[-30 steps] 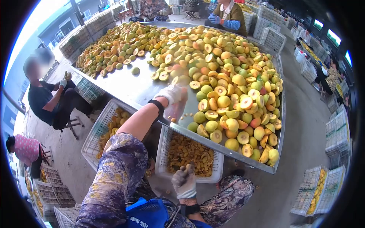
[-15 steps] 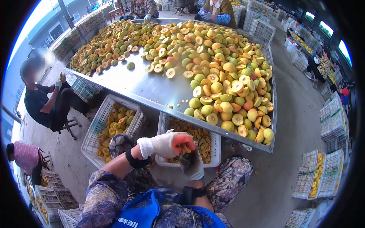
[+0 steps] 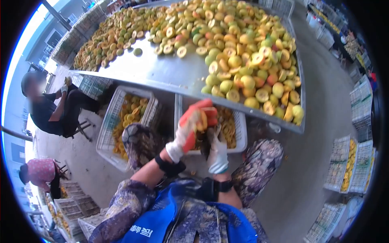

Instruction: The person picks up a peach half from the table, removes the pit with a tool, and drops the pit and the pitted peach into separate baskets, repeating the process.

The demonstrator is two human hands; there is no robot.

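both gloved hands are raised together above the lap: the left hand (image 3: 190, 127) is clamped around a halved fruit (image 3: 201, 120), while the right hand (image 3: 217, 150) is pressed against it, its grip not discernible. a white crate (image 3: 241, 133) of fruit pieces is seen directly behind, under the edge of the steel table (image 3: 162, 75) heaped with fruit. bare concrete floor (image 3: 320, 133) is seen to the right.

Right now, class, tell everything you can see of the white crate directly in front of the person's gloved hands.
The white crate is a slatted, plastic-looking basket, rectangular and open-topped. It stands upright on the floor, tucked partly under the edge of the metal table. It holds cut yellow-orange fruit pieces. The left hand and right hand hide its middle; a second crate stands beside it.
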